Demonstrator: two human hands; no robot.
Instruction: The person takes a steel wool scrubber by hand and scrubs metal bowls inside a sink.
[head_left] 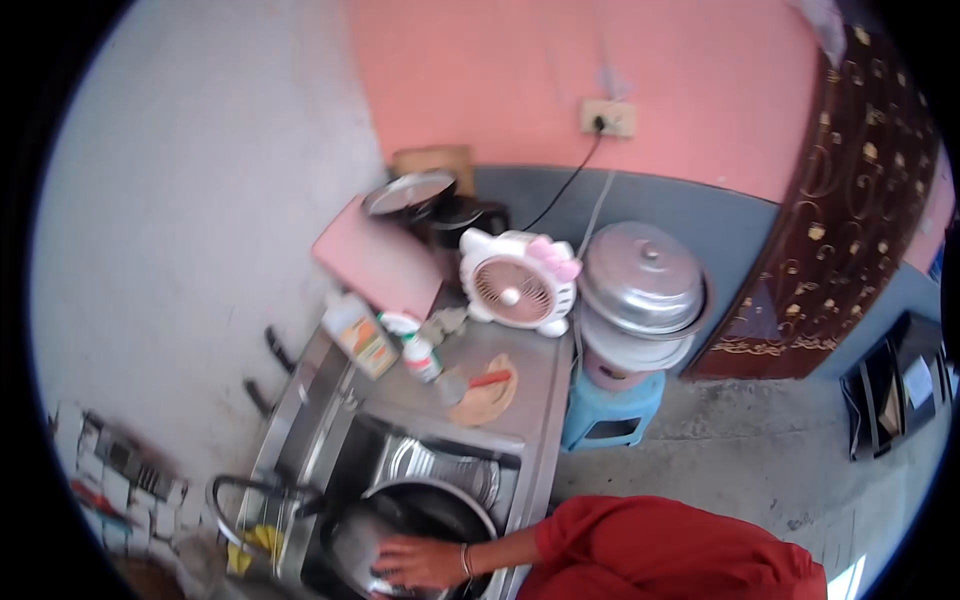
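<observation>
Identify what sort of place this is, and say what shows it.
Likely a home kitchen: a faucet at a sink, a large dark pan in that sink, and a cat-shaped fan on the metal counter.

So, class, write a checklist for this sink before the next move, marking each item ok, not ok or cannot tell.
1. Pan sits in the sink: ok.
2. Right hand is at the pan: ok.
3. Left hand is visible: not ok, out of view.
4. Faucet is turned off: cannot tell.
5. Red-handled tool lies outside the sink: ok.
6. Fan is off the sink's counter: not ok, it stands there.
</observation>
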